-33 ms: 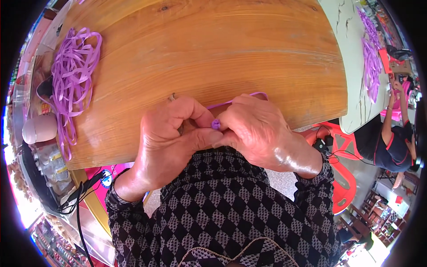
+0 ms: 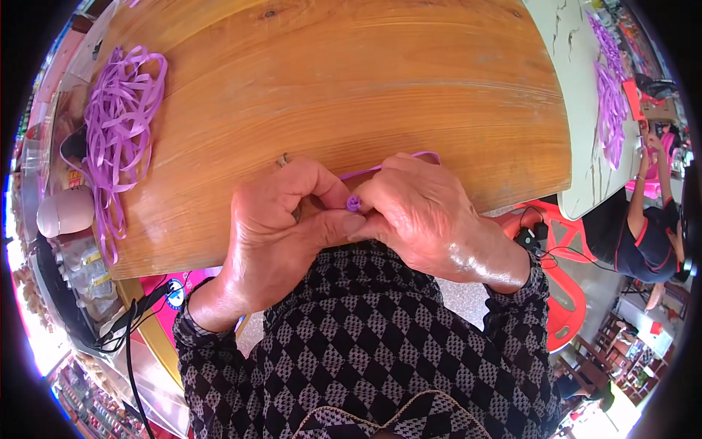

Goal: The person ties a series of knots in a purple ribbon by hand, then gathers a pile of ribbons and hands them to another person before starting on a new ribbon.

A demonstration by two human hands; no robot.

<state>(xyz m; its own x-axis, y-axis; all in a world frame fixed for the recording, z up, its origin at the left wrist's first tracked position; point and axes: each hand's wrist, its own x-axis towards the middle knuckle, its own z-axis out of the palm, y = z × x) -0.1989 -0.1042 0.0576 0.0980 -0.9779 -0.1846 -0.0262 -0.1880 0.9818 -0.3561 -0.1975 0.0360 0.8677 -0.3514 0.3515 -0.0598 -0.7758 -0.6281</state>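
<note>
Between my fingertips, above my lap at the table's near edge, is a small purple ribbon rosette (image 2: 354,203), tightly rolled. My left hand (image 2: 281,227) pinches it between thumb and index finger; a ring shows on one finger. Closed against its other side is my right hand (image 2: 420,212), thumb and fingertips meeting the left thumb. A strand of purple ribbon (image 2: 358,173) runs behind the fingers and loops past the right knuckles. The underside of the rosette is hidden by my fingers.
A tangled heap of purple ribbon (image 2: 124,117) lies on the wooden table (image 2: 344,80) at the left, beside a pink rounded device (image 2: 67,211). More purple ribbon (image 2: 610,110) rests on a pale table at right. Beyond are a red chair (image 2: 559,300) and another person (image 2: 651,241).
The rosette has turned slightly between my fingertips, so its coiled top shows more. Both hands stay in nearly the same place.
</note>
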